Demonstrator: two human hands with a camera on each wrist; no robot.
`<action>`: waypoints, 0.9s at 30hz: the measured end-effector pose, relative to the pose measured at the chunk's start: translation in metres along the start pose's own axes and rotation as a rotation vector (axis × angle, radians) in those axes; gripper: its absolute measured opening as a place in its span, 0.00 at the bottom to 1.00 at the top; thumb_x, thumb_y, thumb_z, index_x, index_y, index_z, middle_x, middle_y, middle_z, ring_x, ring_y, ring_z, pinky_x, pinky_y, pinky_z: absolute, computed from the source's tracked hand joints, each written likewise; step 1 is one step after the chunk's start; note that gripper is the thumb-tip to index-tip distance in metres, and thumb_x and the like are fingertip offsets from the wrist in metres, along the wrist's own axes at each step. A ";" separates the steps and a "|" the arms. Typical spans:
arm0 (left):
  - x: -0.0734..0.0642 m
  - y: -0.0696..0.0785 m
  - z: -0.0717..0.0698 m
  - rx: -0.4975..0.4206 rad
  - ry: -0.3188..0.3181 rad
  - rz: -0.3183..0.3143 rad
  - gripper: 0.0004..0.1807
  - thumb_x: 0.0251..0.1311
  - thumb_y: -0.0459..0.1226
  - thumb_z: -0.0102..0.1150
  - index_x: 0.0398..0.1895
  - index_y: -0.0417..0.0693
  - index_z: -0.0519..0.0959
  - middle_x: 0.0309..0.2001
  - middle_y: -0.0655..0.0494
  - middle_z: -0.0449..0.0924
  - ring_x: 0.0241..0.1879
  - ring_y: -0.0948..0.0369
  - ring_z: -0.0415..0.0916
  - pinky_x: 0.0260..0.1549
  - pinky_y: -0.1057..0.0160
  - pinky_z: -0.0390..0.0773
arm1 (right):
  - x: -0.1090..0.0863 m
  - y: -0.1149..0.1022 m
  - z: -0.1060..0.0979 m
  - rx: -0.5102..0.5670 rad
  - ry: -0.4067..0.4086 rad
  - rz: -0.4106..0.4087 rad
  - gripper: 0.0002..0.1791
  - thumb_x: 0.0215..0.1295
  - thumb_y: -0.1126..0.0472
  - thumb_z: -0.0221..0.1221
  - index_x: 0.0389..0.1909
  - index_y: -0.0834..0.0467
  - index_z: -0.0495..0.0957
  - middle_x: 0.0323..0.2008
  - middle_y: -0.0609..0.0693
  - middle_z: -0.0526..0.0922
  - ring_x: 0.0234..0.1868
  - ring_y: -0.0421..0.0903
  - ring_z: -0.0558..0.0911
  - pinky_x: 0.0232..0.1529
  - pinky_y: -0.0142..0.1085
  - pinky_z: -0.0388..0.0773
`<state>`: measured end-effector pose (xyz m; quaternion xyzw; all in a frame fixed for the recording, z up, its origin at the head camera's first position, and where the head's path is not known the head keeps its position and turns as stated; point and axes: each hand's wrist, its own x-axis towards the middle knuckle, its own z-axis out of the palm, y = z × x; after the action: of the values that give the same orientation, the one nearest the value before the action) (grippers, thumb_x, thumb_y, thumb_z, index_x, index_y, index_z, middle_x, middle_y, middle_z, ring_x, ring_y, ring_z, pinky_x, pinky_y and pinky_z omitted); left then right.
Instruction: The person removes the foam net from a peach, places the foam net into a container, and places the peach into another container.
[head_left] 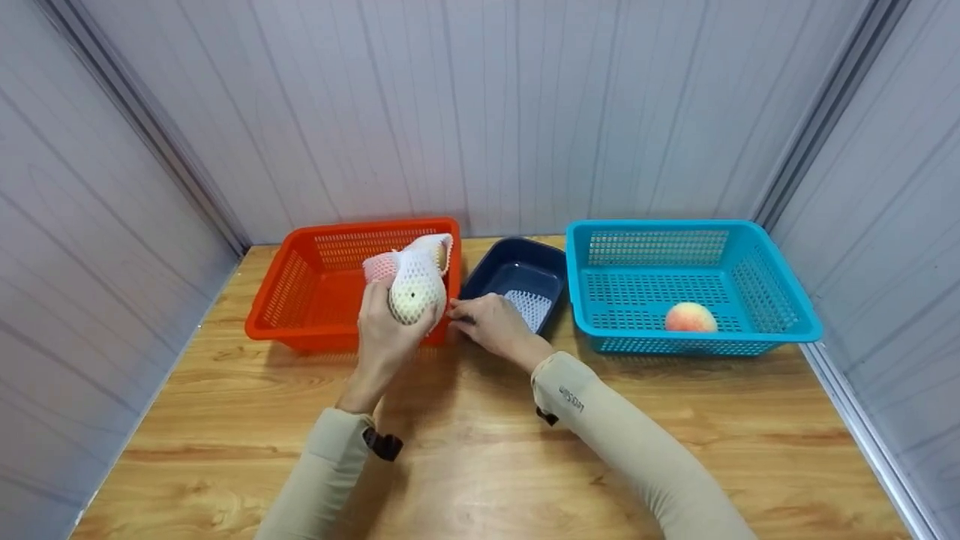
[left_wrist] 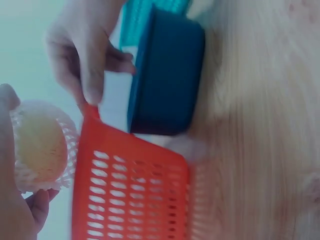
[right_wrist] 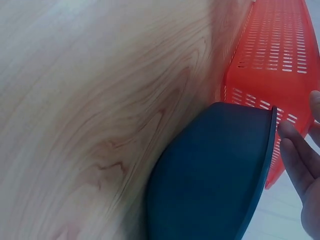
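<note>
As left grip [head_left: 384, 321] clasps fruit [head_left: 418, 301], dot [head_left: 412, 295] upward, long axis unclear, right [head_left: 493, 321] pinches rim [head_left: 455, 259]

Dark-blue deep rectangular tray [head_left: 521, 274] sits close between red perforated plastic basket [head_left: 330, 292] and turquoise perforated plastic basket [head_left: 622, 289]; scant side room. Right hand [head_left: 495, 322] blocks near-left corner. Way in: above, far end.

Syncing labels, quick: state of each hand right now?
Left hand: closed, holding the white-netted fruit.
Right hand: closed, apparently pinching the rim of the red basket.
</note>
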<state>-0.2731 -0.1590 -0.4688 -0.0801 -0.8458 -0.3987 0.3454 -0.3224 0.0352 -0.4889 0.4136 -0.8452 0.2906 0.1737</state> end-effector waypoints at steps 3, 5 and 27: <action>-0.003 0.012 -0.004 -0.017 -0.014 0.095 0.36 0.44 0.47 0.74 0.54 0.38 0.72 0.46 0.48 0.72 0.44 0.55 0.71 0.43 0.54 0.76 | -0.001 0.003 -0.003 0.012 0.015 0.006 0.13 0.57 0.64 0.68 0.43 0.52 0.88 0.45 0.45 0.85 0.43 0.42 0.84 0.43 0.36 0.80; -0.005 0.018 -0.006 -0.024 -0.032 0.137 0.36 0.44 0.47 0.74 0.54 0.39 0.72 0.46 0.48 0.72 0.45 0.55 0.70 0.44 0.55 0.75 | -0.003 0.006 -0.006 0.007 0.028 0.001 0.13 0.56 0.64 0.68 0.43 0.50 0.87 0.43 0.43 0.86 0.41 0.41 0.84 0.41 0.37 0.80; -0.032 0.047 -0.011 0.087 -0.352 0.360 0.38 0.39 0.49 0.74 0.55 0.43 0.73 0.50 0.51 0.72 0.44 0.57 0.74 0.44 0.60 0.78 | -0.056 0.020 -0.098 -0.210 -0.015 -0.102 0.03 0.59 0.62 0.65 0.32 0.56 0.86 0.30 0.47 0.87 0.27 0.43 0.84 0.27 0.37 0.80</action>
<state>-0.2241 -0.1315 -0.4556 -0.2826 -0.8814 -0.2739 0.2611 -0.2997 0.1403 -0.4505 0.4376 -0.8502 0.1881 0.2243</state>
